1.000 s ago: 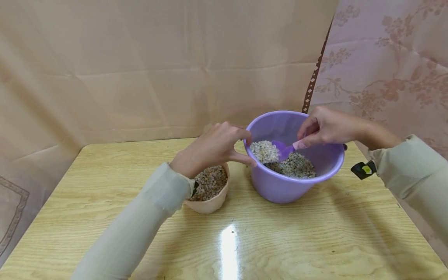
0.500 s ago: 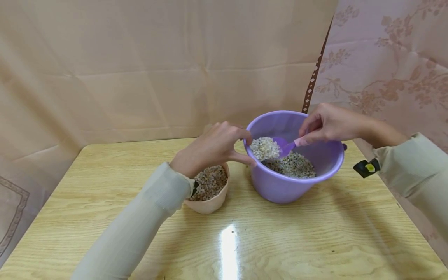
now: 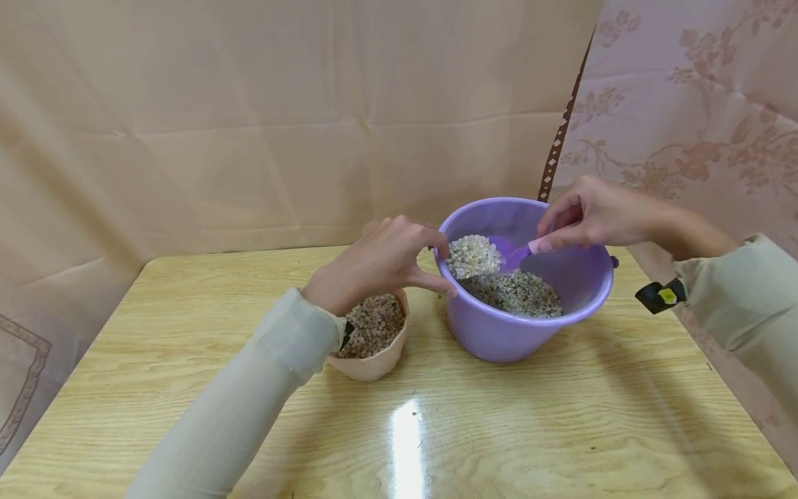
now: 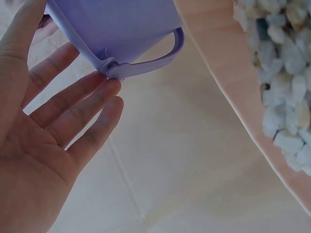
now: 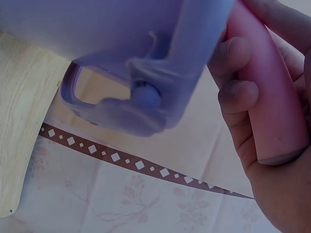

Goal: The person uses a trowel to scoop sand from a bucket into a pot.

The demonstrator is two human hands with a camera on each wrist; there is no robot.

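Observation:
A purple bucket [image 3: 499,339] holding gravel [image 3: 520,294] stands on the table. My right hand [image 3: 592,211] grips the pink handle [image 3: 537,245] of a purple scoop [image 3: 508,253], which carries a heap of pale gravel [image 3: 474,255] above the bucket's left side. The right wrist view shows my right hand [image 5: 286,194] curled round that handle [image 5: 267,97], beside the bucket's handle mount [image 5: 141,97]. My left hand [image 3: 380,267] pinches the bucket's left rim; its other fingers [image 4: 73,102] lie fairly straight by the bucket's handle [image 4: 146,60]. A peach pot [image 3: 374,364] of brownish gravel sits under my left wrist.
The wooden table [image 3: 499,430] has bare surface in front and on the left. Beige cloth [image 3: 280,125] closes the back, and a floral cloth [image 3: 698,125] hangs close on the right. The pot's rim [image 4: 228,73] and stones [image 4: 286,73] fill the left wrist view's right side.
My right hand has risen a little, lifting the loaded scoop up and slightly left inside the bucket. The left hand, bucket and pot have stayed put.

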